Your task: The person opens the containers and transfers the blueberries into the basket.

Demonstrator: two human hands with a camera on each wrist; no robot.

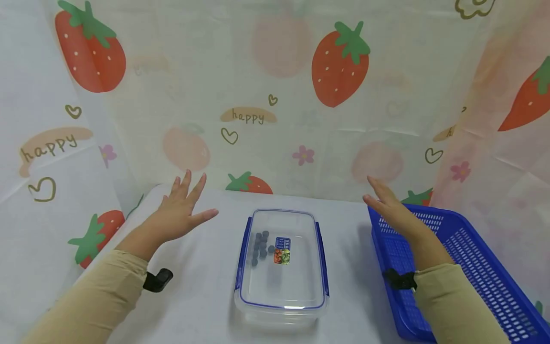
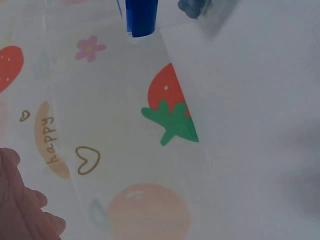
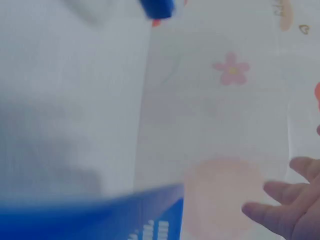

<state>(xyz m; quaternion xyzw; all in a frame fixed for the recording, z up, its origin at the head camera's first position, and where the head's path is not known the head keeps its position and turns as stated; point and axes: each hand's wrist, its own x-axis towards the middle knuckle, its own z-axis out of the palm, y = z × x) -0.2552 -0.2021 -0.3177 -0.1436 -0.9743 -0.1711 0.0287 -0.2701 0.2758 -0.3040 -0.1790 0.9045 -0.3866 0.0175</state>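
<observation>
A clear lidded food container (image 1: 301, 282) with blue side clips stands on the white table between my hands. Several small dark round pieces (image 1: 263, 253) show through its lid, toward the left, beside a printed label (image 1: 282, 251). My left hand (image 1: 178, 215) is raised to the left of the container, fingers spread, holding nothing. On the other side my right hand (image 1: 395, 212) hovers over the near-left part of a blue plastic basket (image 1: 466, 224), its fingers straight and touching nothing. Fingertips of both hands also show in the wrist views.
The blue basket fills the right side of the table, its slotted walls reaching toward the front edge. A white cloth printed with strawberries (image 1: 341, 67) hangs behind and along both sides. Black bands (image 1: 158, 280) sit on both wrists.
</observation>
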